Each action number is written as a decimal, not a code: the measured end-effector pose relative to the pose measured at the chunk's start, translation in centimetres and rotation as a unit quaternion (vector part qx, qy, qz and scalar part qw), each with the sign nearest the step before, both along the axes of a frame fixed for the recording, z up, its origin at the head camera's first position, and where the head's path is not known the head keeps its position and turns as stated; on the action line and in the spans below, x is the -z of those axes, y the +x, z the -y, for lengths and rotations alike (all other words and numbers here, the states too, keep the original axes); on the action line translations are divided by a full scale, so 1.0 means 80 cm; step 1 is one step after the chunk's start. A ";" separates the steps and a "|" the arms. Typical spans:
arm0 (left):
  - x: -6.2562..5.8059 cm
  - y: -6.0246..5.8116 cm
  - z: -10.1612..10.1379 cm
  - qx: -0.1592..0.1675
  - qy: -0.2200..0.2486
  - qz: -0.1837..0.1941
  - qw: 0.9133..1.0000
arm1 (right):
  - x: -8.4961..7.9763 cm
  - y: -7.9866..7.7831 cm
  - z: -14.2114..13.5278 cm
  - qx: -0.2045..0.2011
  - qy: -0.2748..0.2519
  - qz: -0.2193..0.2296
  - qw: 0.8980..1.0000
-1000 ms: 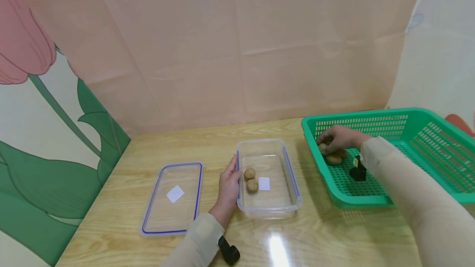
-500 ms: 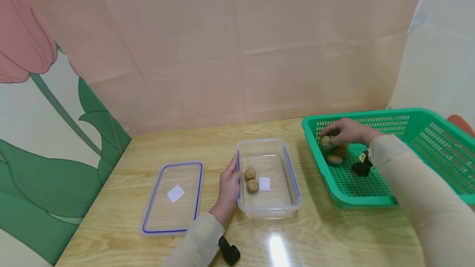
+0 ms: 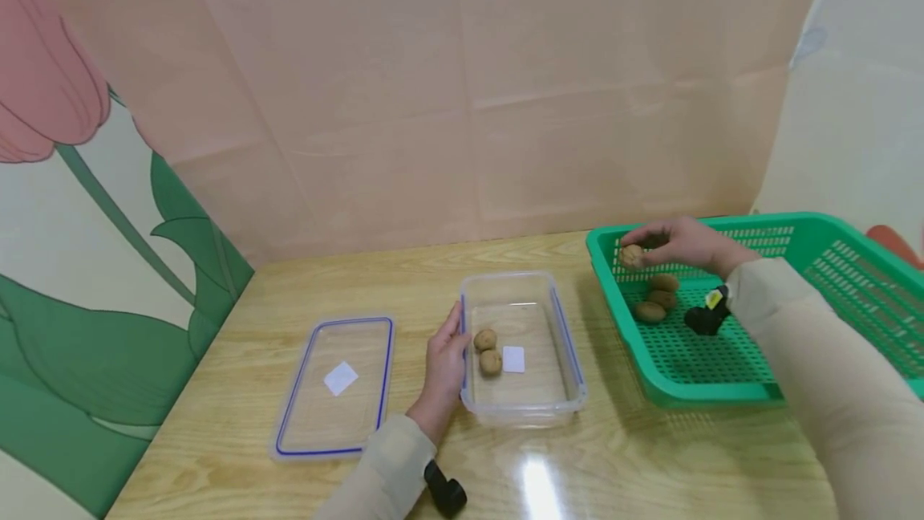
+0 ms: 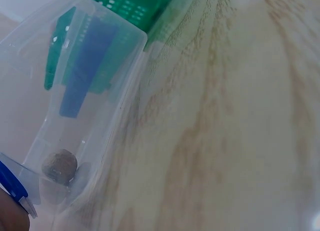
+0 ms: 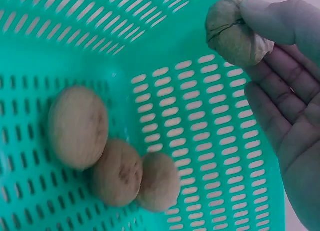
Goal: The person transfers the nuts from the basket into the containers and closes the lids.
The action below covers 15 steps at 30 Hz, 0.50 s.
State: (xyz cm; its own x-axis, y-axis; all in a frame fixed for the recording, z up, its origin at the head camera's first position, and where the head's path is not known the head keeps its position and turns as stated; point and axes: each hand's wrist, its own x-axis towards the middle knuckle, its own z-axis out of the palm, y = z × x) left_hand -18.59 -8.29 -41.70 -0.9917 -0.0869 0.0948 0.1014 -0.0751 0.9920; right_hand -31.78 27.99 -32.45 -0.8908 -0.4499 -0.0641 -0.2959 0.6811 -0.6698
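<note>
A walnut (image 5: 237,33) with a dark seam is pinched between the thumb and fingers of my right hand (image 3: 682,245), above the left end of the green basket (image 3: 711,393). Below it in the basket lie three brown, oval, nut-like things (image 5: 117,173), close together. My left hand (image 3: 443,363) holds the left side of the clear plastic container (image 3: 523,408), thumb at the rim and fingers along the outer wall. Inside, against that left wall, sit two walnuts (image 3: 488,351) beside a white square label (image 3: 514,359). In the left wrist view one walnut (image 4: 60,167) shows through the wall.
Left of the container, a clear lid (image 3: 334,416) with a blue seal and a white label lies flat on the wooden table (image 3: 592,472). The basket's raised rim stands right of the container. A pink sheet (image 3: 361,103) hangs behind the table.
My right hand has lifted the walnut up off the others in the basket, uncovering the three left below. The left hand and the container have stayed in place.
</note>
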 end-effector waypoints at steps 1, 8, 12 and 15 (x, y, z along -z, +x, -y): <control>0.000 0.000 0.000 -0.001 0.000 0.000 1.000 | -0.002 0.000 0.001 0.005 -0.010 0.000 1.000; -0.001 -0.001 -0.001 -0.006 -0.003 0.000 1.000 | -0.016 0.004 0.014 0.019 -0.065 -0.012 0.998; -0.003 -0.001 -0.002 -0.004 0.001 0.003 1.000 | -0.025 0.006 0.027 0.016 -0.076 -0.008 0.997; -0.003 -0.001 -0.002 -0.004 0.001 0.000 1.000 | -0.032 0.009 0.038 0.011 -0.079 -0.005 0.997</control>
